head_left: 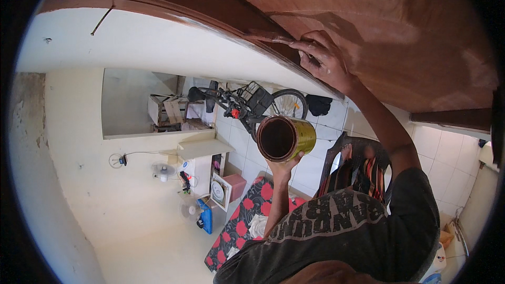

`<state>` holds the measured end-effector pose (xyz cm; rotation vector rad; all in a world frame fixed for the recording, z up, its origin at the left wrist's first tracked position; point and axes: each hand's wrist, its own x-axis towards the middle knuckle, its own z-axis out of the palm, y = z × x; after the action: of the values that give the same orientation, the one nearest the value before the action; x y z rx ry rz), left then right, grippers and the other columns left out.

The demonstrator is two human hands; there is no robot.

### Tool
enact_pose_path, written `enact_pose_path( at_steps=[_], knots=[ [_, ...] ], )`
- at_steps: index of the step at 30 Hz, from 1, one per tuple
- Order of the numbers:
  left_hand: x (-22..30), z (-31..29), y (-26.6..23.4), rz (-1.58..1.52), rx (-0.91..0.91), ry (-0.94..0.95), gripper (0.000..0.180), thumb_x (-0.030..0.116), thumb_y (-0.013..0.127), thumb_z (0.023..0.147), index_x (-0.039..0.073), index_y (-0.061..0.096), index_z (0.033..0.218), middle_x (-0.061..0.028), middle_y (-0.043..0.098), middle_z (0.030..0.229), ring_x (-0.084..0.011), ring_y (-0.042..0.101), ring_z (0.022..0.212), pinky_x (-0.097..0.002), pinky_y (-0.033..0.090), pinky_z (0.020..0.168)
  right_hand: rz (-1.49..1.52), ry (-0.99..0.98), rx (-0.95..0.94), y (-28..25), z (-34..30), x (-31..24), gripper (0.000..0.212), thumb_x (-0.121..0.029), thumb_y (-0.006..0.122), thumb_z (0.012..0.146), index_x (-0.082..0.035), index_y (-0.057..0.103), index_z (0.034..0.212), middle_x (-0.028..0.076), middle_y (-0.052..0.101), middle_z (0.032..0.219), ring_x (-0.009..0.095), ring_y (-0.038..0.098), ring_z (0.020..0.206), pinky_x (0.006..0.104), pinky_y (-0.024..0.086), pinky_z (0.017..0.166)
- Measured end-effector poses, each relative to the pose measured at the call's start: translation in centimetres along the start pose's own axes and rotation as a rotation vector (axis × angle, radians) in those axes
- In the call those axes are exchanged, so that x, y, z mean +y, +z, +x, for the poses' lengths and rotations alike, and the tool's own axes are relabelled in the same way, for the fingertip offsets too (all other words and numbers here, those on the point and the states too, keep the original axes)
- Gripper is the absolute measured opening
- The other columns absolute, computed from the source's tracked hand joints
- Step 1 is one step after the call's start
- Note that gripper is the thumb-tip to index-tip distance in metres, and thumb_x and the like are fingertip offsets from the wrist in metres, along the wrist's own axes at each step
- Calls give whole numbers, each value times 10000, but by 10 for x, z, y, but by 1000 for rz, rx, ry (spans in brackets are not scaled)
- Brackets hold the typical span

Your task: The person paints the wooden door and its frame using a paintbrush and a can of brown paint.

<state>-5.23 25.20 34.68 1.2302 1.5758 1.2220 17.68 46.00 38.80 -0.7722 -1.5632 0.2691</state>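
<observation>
My left hand [286, 165] holds a yellow-green paint can [305, 139] from below. The can's open mouth is toward me, and its inside is coated dark brown. Raised higher and to the right, my right hand [323, 60] is closed around a paintbrush [276, 38], with most of its handle hidden by the fingers. The brush tip lies along the brown wooden trim [221, 16], where it meets the white wall [173, 37]. Beside that hand spreads a broad brown wooden panel [400, 37]. Pale smears show on my right fingers.
My feet are on a dark chair [381, 150]. Below stands a bicycle [252, 100] on white floor tiles [310, 176]. A red-and-black flowered mattress [242, 229], a small fan [163, 170] and a blue container [206, 215] lie lower left. A long nail [102, 21] sticks out near the trim.
</observation>
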Motion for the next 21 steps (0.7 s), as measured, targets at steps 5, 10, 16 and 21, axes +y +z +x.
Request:
enact_pose_path(
  at_steps=[5,10,16,21],
  knots=[
    [7,-5,-2,66,-1,-39,944,183,916,561,6,400,1332,-120,550,1258,-228,564,1130,-375,457,994,-34,85,-61,6,-51,33,393,51,679,754,-75,677,1126,131,569,1086,293,568,1006,369,487,858],
    [8,-9,-1,59,68,-20,723,165,888,602,5,557,1225,-90,614,1169,-204,594,1042,-364,491,920,-185,205,-277,-5,-101,73,357,-10,652,801,-103,674,1145,134,575,1148,313,553,1071,390,463,939],
    [10,-10,2,32,68,16,743,158,887,604,7,542,1244,-92,603,1191,-204,587,1058,-361,484,933,-158,100,-265,-2,-19,39,345,-56,647,817,-136,677,1151,121,589,1137,296,571,1043,406,466,940],
    [2,-6,-3,108,-1,-27,947,180,919,585,-4,376,1339,-126,534,1266,-226,551,1146,-371,454,1001,-40,-116,55,-7,43,10,296,36,681,770,-72,710,1045,86,629,1030,233,627,863,341,504,776]
  ],
)
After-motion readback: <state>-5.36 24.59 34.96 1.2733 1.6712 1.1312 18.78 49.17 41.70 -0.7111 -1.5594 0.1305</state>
